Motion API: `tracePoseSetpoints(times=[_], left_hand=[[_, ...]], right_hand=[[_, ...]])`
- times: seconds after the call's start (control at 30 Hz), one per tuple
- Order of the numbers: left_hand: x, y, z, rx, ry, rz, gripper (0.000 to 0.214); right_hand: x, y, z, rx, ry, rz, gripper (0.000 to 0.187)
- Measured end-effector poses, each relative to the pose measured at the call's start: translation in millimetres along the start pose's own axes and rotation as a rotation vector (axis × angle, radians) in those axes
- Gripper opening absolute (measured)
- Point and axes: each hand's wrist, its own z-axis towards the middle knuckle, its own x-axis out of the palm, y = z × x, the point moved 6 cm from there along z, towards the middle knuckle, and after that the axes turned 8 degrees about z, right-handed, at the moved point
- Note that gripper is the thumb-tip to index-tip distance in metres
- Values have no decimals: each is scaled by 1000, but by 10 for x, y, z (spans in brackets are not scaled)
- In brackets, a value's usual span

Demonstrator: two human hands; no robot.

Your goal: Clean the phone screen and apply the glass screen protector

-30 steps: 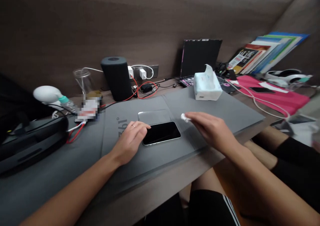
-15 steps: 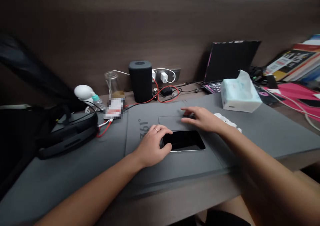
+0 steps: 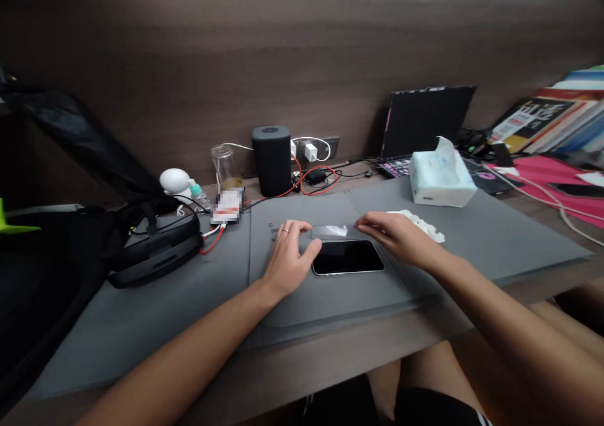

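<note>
Mostly, the bench (image 3: 340, 344) is brown wood with a big gray mat (image 3: 325, 306) on top, and a brown wood wall (image 3: 292, 61) stands behind it. One black phone (image 3: 348, 257) lies flat on the mat, near the two hands. One thin, see-through sheet (image 3: 333, 231) is just behind it. The right hand (image 3: 396, 237) has its fingers pinching the right end of the sheet. The left hand (image 3: 290, 256) has its thumb and fingers spread apart, by the sheet's left end; I cannot tell if it touches the sheet. Some crumpled tissue (image 3: 425, 226) lies behind the right hand. Farther back are one tissue pack (image 3: 441, 184), one open laptop (image 3: 429, 124), one black speaker (image 3: 271, 165) and one glass jar (image 3: 223, 162). Two white plugs (image 3: 310, 153) are in the wall. Many books (image 3: 542, 121) lean at the right.
</note>
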Motion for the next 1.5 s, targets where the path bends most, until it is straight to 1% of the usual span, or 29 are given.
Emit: tracePoseSetpoints(times=[0.07, 0.13, 0.17, 0.23, 0.33, 0.43, 0.5, 0.63, 0.73, 0.87, 1.13, 1.27, 1.37, 1.43, 1.5], left_hand=[[-16, 26, -12, -12, -43, 0, 19], [-9, 47, -20, -28, -39, -3, 24], [4, 53, -21, -34, -16, -7, 28], [55, 44, -23, -26, 78, 1, 34], [151, -6, -39, 30, 247, 54, 43], [198, -50, -64, 93, 324, 140, 44], [205, -66, -75, 128, 340, 197, 44], [194, -74, -68, 192, 365, 259, 58], [178, -60, -42, 214, 383, 268, 57], [174, -37, -21, 208, 396, 258, 53], [180, -48, -6, 185, 370, 243, 46], [171, -42, 0, 172, 361, 224, 46], [163, -34, 5, 167, 358, 223, 46], [163, -29, 9, 164, 362, 226, 46], [166, -25, 11, 164, 367, 222, 46]], right_hand=[[-14, 67, -192, -31, -91, -34, 28], [15, 110, -358, -80, -166, -36, 26], [46, 126, -428, -112, -185, -26, 25], [128, 148, -539, -180, -182, 6, 24], [226, 156, -646, -255, -154, 46, 23], [284, 115, -684, -257, -103, 68, 24], [311, 75, -686, -241, -64, 79, 26], [355, 23, -683, -245, -22, 71, 29], [377, 12, -678, -248, -14, 70, 29], [379, 17, -660, -222, -16, 88, 30], [395, 53, -642, -203, -2, 40, 30], [385, 50, -637, -165, 10, 77, 30], [353, 38, -653, -118, 16, 145, 33], [322, 25, -670, -84, -11, 194, 36], [297, -1, -685, -41, -66, 204, 39]])
